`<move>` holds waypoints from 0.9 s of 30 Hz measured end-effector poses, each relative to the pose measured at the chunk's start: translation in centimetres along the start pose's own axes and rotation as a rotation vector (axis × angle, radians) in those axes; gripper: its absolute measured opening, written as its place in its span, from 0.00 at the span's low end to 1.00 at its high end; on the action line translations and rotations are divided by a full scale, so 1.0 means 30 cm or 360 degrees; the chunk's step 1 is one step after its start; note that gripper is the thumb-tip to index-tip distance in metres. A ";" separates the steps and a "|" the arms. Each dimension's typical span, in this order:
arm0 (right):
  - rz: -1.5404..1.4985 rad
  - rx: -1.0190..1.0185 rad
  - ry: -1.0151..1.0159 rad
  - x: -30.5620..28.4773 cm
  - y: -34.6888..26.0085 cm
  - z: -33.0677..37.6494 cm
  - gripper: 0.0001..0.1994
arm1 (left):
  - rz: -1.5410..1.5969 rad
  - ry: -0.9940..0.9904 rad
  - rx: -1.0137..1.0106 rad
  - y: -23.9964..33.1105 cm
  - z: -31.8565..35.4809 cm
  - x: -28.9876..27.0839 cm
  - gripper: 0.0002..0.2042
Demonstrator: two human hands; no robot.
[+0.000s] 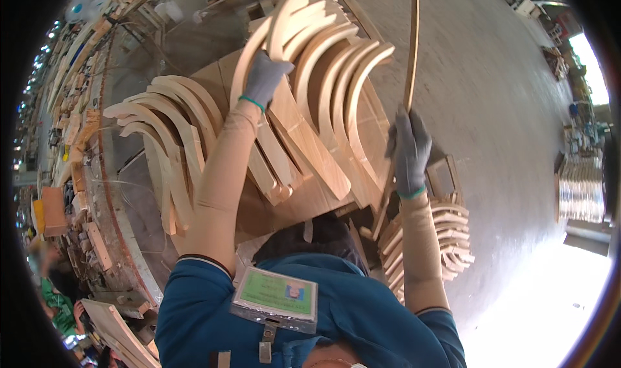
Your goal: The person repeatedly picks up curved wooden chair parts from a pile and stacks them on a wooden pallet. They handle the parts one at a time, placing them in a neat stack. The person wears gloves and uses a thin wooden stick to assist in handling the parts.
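My left hand [266, 80], in a grey glove with a green cuff edge, is closed around a pale curved wooden piece [277, 28] that rises past the top edge of the view. In my right hand [411, 151], gloved the same way, is a long narrow wooden piece [413, 44], seen edge-on and also running out at the top. Whether the two join up there cannot be seen. Below and right of my left hand lie several curved wooden parts [337, 86] side by side on a wooden board [252, 220]. Another row of curved parts [174, 119] lies left of my left forearm.
A stack of curved wooden parts [453, 235] stands by my right forearm. Grey concrete floor [491, 109] stretches to the right. Wood pieces [77, 167] crowd the far left. A person in green [61, 306] is at the lower left, near some wooden boards [116, 332].
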State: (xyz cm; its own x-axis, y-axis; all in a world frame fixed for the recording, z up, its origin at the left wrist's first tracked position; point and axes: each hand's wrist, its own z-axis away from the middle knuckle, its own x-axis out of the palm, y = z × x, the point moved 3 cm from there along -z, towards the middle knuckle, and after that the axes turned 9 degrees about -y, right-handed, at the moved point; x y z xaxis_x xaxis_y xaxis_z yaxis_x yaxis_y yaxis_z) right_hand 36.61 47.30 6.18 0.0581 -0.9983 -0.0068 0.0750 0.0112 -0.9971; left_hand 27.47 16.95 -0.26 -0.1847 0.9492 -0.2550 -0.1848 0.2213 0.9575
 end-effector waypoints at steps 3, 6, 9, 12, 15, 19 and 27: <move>0.0066 -0.0288 -0.0018 0.075 -0.073 0.012 0.09 | 0.0276 -0.0029 0.0010 0.035 0.074 -0.040 0.20; 0.0122 -0.0279 -0.0049 0.129 -0.094 0.051 0.10 | 0.0235 -0.0076 -0.0010 0.072 0.121 -0.068 0.19; 0.0131 -0.0366 -0.0064 0.147 -0.098 0.080 0.10 | 0.0408 -0.0137 0.0063 0.106 0.186 -0.056 0.15; 0.0116 -0.0330 -0.0072 0.182 -0.112 0.118 0.10 | 0.0357 -0.0073 0.0110 0.122 0.238 -0.084 0.13; 0.0139 -0.0382 -0.0061 0.193 -0.090 0.143 0.10 | 0.0337 -0.0141 -0.0052 0.115 0.275 -0.095 0.18; 0.0338 -0.0661 -0.0029 0.188 -0.029 0.143 0.11 | 0.0170 -0.0022 0.0149 0.094 0.296 -0.096 0.22; 0.0544 -0.0510 -0.0071 0.180 0.009 0.168 0.11 | -0.0005 0.0014 0.0021 0.206 0.400 -0.015 0.22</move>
State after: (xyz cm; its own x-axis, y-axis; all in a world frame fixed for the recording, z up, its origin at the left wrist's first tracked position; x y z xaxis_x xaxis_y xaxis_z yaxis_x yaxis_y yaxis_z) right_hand 41.96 42.20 6.26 0.0690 -0.9369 -0.3427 -0.2669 0.3137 -0.9113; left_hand 37.99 20.59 7.38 -0.1924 0.9466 -0.2588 -0.1725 0.2270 0.9585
